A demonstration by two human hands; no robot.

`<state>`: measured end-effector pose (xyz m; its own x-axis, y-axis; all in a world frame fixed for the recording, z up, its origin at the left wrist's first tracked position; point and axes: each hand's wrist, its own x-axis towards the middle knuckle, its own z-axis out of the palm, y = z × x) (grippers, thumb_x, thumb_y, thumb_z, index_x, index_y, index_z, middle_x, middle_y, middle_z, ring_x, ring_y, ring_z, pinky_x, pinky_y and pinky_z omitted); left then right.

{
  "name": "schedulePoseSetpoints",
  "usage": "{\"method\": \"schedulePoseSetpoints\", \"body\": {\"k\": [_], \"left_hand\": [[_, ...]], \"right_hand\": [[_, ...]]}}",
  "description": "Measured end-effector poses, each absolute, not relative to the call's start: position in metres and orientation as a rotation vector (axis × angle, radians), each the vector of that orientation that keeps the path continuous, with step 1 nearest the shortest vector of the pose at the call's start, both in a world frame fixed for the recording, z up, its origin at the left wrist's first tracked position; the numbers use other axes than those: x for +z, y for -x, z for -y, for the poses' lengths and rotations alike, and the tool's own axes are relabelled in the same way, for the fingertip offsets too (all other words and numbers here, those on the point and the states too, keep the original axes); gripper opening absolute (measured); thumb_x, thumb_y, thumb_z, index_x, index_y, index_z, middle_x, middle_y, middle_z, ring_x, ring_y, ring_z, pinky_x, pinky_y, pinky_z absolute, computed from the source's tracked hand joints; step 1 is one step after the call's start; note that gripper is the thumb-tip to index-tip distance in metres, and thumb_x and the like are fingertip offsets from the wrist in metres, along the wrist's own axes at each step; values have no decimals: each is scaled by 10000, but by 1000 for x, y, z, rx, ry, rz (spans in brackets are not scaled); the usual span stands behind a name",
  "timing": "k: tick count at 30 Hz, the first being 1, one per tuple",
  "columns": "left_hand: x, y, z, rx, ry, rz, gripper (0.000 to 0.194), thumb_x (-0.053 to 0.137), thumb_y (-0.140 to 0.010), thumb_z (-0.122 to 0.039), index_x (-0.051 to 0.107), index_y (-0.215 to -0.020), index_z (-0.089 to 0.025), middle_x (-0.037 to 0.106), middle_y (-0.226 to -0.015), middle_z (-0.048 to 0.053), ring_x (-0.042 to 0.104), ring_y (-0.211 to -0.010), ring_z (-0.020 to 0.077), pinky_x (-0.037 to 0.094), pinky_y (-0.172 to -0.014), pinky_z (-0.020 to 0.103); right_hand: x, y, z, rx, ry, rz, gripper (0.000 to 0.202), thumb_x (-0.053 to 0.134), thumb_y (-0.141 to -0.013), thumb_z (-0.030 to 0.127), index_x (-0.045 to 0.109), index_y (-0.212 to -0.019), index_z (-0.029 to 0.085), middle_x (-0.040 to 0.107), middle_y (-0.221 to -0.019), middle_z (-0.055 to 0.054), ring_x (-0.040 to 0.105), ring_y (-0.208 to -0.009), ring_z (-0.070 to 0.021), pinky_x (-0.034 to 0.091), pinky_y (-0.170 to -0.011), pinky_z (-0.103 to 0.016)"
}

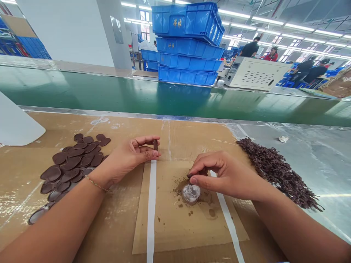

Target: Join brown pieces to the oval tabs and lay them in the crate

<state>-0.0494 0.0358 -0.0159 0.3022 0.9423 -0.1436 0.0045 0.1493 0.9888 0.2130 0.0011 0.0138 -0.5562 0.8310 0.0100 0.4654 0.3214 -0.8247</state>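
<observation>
My left hand (137, 151) pinches a dark brown flat piece (155, 145) between thumb and fingers, seen edge-on. It looks like one of the brown oval discs (74, 163) piled beside my left forearm. Over a small clear round dish (191, 193), my right hand (214, 171) has thumb and forefinger closed on a small dark brown piece (189, 175), mostly covered by the fingers. Something whitish shows in the dish. Beneath lies a cardboard sheet (189, 230) with brown spots around the dish. A heap of dark brown small branching pieces (276, 170) lies right of my right hand.
White tape strips (151, 219) run along the cardboard. Behind the bench is a green conveyor belt (109, 91). Stacked blue crates (188, 54) and a beige metal box (255, 73) stand beyond it. A white object (16, 124) juts in at left. Several people are in the background.
</observation>
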Motion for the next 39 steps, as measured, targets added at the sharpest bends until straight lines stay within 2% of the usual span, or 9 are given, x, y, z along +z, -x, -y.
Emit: {"method": "schedulePoseSetpoints", "body": {"k": [5,10,15,21,29,34,39], "left_hand": [[-16,49,-34,947,-1217,-948,518,805,-718,-273,621,-1202,-263,611,-1088,-2,631,-929,125,502,-908,268],[-11,45,-28,1004,-1183,-917,438,795,-731,-250,665,-1149,-265,646,-1032,-9,662,-931,141,509,-924,270],[-9,36,-20,935,-1146,-896,434,800,-730,-247,670,-1142,-297,704,-948,-20,684,-946,145,508,-882,208],[-7,20,-5,847,-1131,-758,399,783,-749,-209,684,-1125,-302,722,-936,-16,678,-871,107,518,-837,195],[-8,20,-8,880,-1148,-815,383,795,-732,-205,705,-1094,-294,727,-948,-11,661,-843,95,502,-813,177],[-12,26,-12,920,-1180,-847,393,802,-721,-226,703,-1092,-309,717,-1025,-6,670,-874,134,509,-843,233],[-12,25,-12,920,-1205,-880,405,812,-708,-237,705,-1094,-297,708,-1039,5,664,-877,142,512,-840,243]], "right_hand": [[11,-213,-2,1288,1147,1907,154,729,-781,321,727,-798,168,697,-787,-36,611,-681,-134,477,-614,-250],[8,-213,-3,1517,1132,1609,202,812,-705,344,730,-799,186,682,-702,-5,556,-608,-92,441,-555,-201],[7,-215,-5,1555,1100,1480,192,803,-739,364,724,-784,195,671,-706,9,541,-565,-67,451,-538,-186],[4,-216,-7,1624,964,1369,171,791,-764,339,718,-799,188,645,-721,16,555,-579,-70,462,-565,-200],[7,-212,-5,1515,1166,1609,208,806,-698,304,677,-770,158,627,-664,12,525,-598,-90,395,-544,-205],[8,-210,-2,1412,1253,1833,144,712,-758,287,650,-735,159,640,-682,-11,542,-614,-119,406,-549,-234],[10,-210,-1,1318,1288,1932,130,682,-760,277,649,-725,156,643,-681,-21,534,-606,-124,405,-535,-239]]}}
